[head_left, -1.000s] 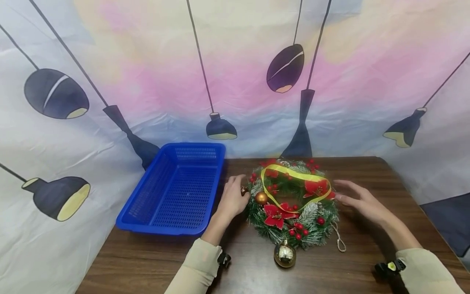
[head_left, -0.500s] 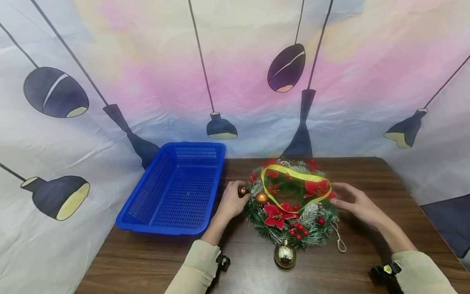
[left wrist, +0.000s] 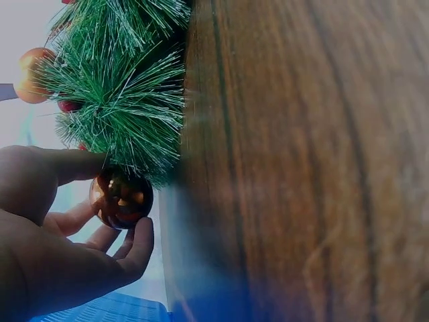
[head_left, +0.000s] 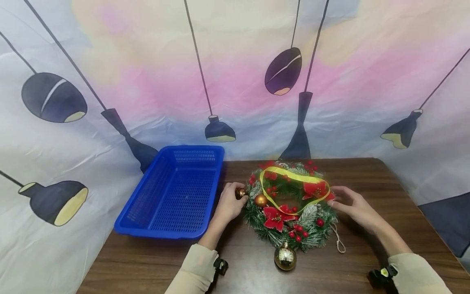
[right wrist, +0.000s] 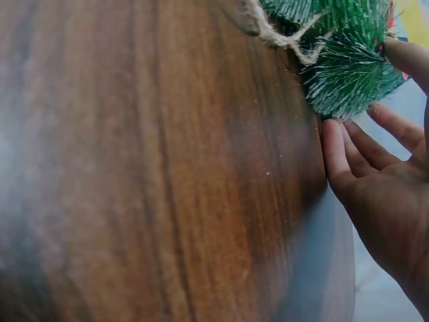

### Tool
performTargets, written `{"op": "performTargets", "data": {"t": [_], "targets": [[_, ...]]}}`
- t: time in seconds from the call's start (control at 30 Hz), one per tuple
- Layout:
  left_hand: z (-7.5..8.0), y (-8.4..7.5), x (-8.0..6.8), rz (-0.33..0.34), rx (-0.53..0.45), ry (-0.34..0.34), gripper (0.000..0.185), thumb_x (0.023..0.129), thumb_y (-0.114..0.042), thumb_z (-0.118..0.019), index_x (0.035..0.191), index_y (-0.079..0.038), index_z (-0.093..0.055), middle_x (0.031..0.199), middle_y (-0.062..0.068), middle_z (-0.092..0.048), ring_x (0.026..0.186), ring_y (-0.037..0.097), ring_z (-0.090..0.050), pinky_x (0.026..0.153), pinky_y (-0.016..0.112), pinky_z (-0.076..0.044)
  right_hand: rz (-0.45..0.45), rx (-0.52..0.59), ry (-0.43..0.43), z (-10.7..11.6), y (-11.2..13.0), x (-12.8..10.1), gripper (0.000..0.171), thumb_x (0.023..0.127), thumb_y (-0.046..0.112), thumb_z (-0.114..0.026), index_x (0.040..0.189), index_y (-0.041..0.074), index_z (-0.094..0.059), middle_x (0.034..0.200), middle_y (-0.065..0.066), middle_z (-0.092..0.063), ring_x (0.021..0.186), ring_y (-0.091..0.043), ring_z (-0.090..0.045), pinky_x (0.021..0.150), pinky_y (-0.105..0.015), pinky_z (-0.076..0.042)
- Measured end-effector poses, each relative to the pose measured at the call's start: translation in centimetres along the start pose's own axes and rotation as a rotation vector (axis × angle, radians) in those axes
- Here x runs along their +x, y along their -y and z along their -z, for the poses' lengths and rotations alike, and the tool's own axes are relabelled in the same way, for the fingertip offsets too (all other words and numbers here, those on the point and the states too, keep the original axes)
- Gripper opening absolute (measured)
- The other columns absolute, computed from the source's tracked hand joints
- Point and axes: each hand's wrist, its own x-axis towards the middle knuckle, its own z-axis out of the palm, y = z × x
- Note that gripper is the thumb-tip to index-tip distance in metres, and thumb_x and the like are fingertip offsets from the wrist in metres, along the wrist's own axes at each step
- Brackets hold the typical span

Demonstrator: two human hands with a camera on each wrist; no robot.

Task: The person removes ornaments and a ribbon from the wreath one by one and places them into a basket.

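A green Christmas wreath point(head_left: 269, 234) with frosted tips, red poinsettias and red berries lies on the wooden table point(head_left: 249, 277). At its left side, my left hand point(head_left: 230, 202) holds a shiny brown bauble point(left wrist: 122, 198), thumb above and fingers curled beneath. On the opposite side my right hand point(head_left: 354, 206) grips the wreath's edge; its thumb lies over the top and its fingers point(right wrist: 362, 144) touch the outer needles low down. A yellow ribbon point(head_left: 293, 176) loops across the wreath's middle. A gold bauble point(head_left: 285, 257) rests at the near edge, and an orange bauble point(head_left: 260, 200) sits among the needles.
Left of the wreath stands a blue plastic basket point(head_left: 126, 222) with perforated walls. A beige string loop point(head_left: 340, 243) trails from the wreath's right side. Behind the table hangs a cloth backdrop point(head_left: 242, 81) printed with lamps.
My right hand has moved left and closed on the wreath's edge. My left fingers have settled around the brown bauble, lower than before. The wreath has hardly moved.
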Motion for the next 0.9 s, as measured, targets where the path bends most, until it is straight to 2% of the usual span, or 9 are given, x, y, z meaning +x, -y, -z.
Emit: {"op": "performTargets", "data": {"t": [0.17,0.4,0.73,0.9], "targets": [[0.0,0.1,0.0,0.005,-0.026,-0.034,0.034,0.094,-0.011,-0.080,0.126,-0.010,-0.070,0.137,0.013,-0.059,0.128,0.035,-0.058,0.106,0.051,-0.050,0.000,-0.007,0.005,-0.1,0.0,0.2,0.059,0.106,0.032,-0.069,0.153,0.004,-0.048,0.144,-0.021,-0.060,0.125,-0.025,-0.058,0.092,-0.024,-0.052],[0.0,-0.6,0.2,-0.070,-0.042,-0.108,0.033,0.093,-0.009,-0.080,0.124,-0.009,-0.070,0.132,0.012,-0.061,0.124,0.034,-0.060,0.107,0.050,-0.050,-0.003,-0.009,0.002,-0.1,-0.2,0.1,0.058,0.106,0.032,-0.069,0.152,0.003,-0.049,0.143,-0.021,-0.060,0.123,-0.020,-0.058,0.092,-0.024,-0.052],[0.1,-1.9,0.1,-0.124,-0.071,-0.170,0.033,0.096,-0.011,-0.077,0.128,-0.008,-0.070,0.131,0.010,-0.060,0.129,0.032,-0.056,0.110,0.050,-0.046,0.003,-0.035,-0.003,0.0,0.0,0.1,0.058,0.106,0.033,-0.068,0.151,0.003,-0.050,0.143,-0.021,-0.060,0.127,-0.031,-0.057,0.093,-0.025,-0.052],[0.5,-2.8,-0.1,-0.135,-0.068,-0.170,0.036,0.096,-0.011,-0.078,0.130,-0.007,-0.069,0.134,0.011,-0.060,0.130,0.032,-0.056,0.110,0.050,-0.047,0.004,-0.039,-0.008,0.0,-0.1,0.1,0.057,0.105,0.032,-0.069,0.150,0.003,-0.051,0.141,-0.021,-0.061,0.123,-0.018,-0.058,0.092,-0.026,-0.052]]}}
